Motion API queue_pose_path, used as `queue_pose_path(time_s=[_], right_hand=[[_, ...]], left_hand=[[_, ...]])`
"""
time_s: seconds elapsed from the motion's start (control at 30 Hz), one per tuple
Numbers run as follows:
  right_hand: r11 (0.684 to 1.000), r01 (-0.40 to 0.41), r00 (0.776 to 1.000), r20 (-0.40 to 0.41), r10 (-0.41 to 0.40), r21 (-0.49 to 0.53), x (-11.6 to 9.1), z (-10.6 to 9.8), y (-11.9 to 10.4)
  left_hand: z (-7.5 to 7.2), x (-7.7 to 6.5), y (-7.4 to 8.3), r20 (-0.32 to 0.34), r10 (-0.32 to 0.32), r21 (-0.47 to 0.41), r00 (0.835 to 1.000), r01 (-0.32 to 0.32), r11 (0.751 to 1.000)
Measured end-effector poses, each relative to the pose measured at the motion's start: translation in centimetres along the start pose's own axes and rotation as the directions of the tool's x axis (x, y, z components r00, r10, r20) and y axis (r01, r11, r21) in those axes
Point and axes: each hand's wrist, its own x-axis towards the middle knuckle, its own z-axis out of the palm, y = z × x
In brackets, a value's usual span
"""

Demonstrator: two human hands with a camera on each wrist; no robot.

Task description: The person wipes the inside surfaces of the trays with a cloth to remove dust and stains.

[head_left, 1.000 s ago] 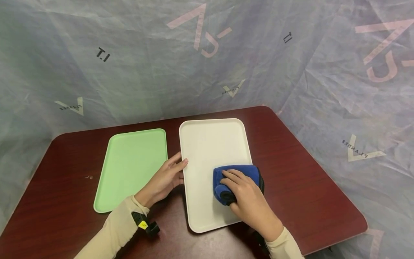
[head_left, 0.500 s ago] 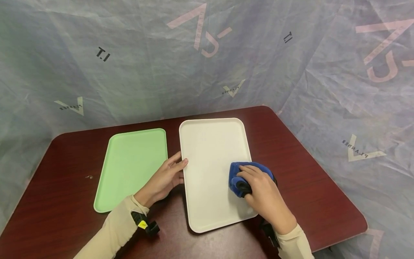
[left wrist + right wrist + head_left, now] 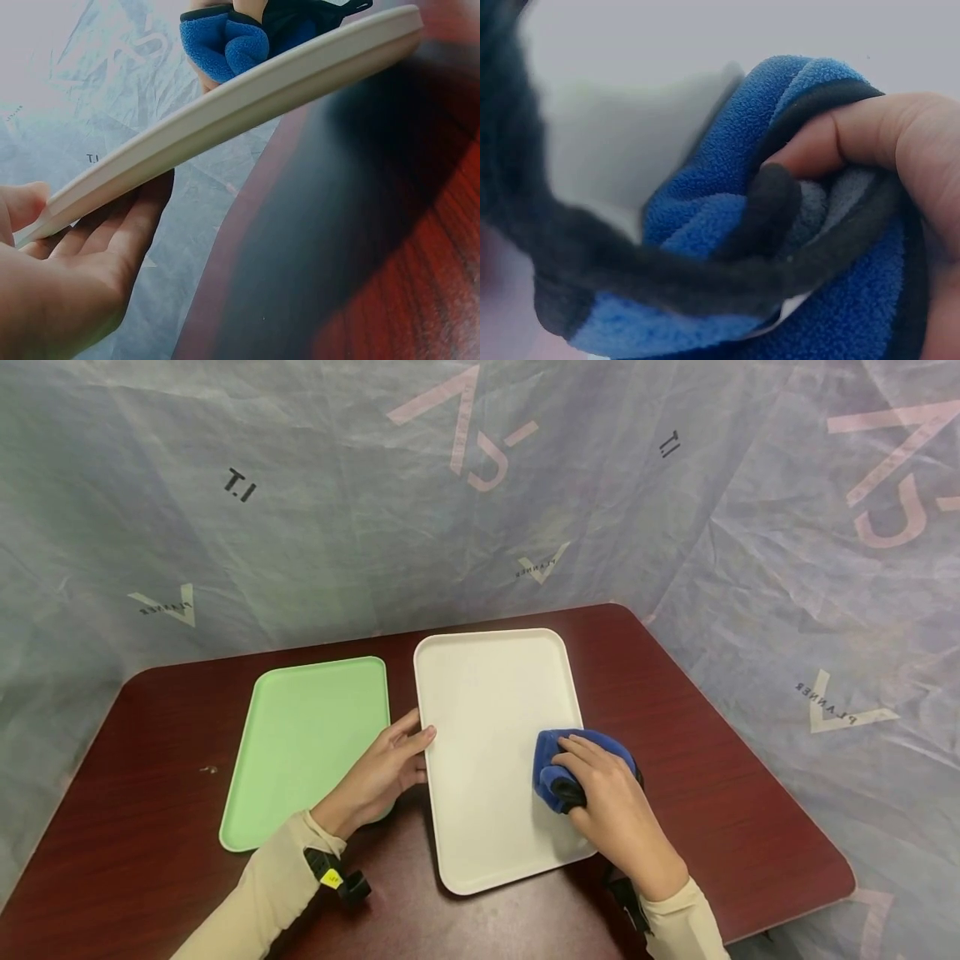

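Observation:
My left hand (image 3: 378,774) grips the left edge of a white tray (image 3: 491,710), thumb on the rim and fingers underneath. In the left wrist view the tray (image 3: 225,112) is held up off the table, tilted. A folded blue cloth (image 3: 551,764) with black edging is bunched in my right hand (image 3: 615,797), lying on the tray's right side and reaching over its right rim. The right wrist view shows the thumb tucked into the folds of the fuzzy cloth (image 3: 720,172); the other fingers are mostly hidden there.
A light green tray (image 3: 311,743) lies on the dark red table (image 3: 697,793), left of the white one, partly behind my left hand. Grey printed sheeting (image 3: 300,527) hangs behind the table and along its right side.
My right hand has slid the cloth rightward and slightly away across the white tray to its right edge, mostly in the first half second. The left hand keeps its grip.

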Motion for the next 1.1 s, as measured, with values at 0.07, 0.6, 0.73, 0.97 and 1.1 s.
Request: queue_pose_path(time_s=[0.07, 0.6, 0.73, 0.97, 1.1], right_hand=[[1.000, 0.000, 1.000, -0.004, 0.000, -0.002, 0.0, 0.0, 0.0], [1.000, -0.020, 0.998, 0.059, 0.019, 0.013, -0.1, -0.4, -0.3], [1.000, -0.010, 0.998, 0.054, 0.009, 0.005, 0.0, -0.3, -0.4], [1.000, 0.013, 0.999, 0.044, -0.014, 0.028, 0.2, 0.3, -1.0], [0.998, 0.045, 0.998, 0.051, -0.047, 0.034, 0.5, 0.8, -2.1]], left_hand=[[0.0, 0.0, 0.0, 0.006, 0.002, 0.002, 1.000, -0.002, 1.000], [-0.2, 0.2, -0.3, -0.007, 0.000, -0.008, 1.000, 0.000, 1.000], [-0.2, 0.2, -0.4, -0.001, 0.009, -0.013, 1.000, -0.009, 1.000], [-0.2, 0.2, -0.3, -0.007, 0.004, -0.013, 1.000, -0.004, 1.000], [-0.2, 0.1, -0.3, -0.007, 0.008, -0.012, 1.000, -0.008, 1.000]])
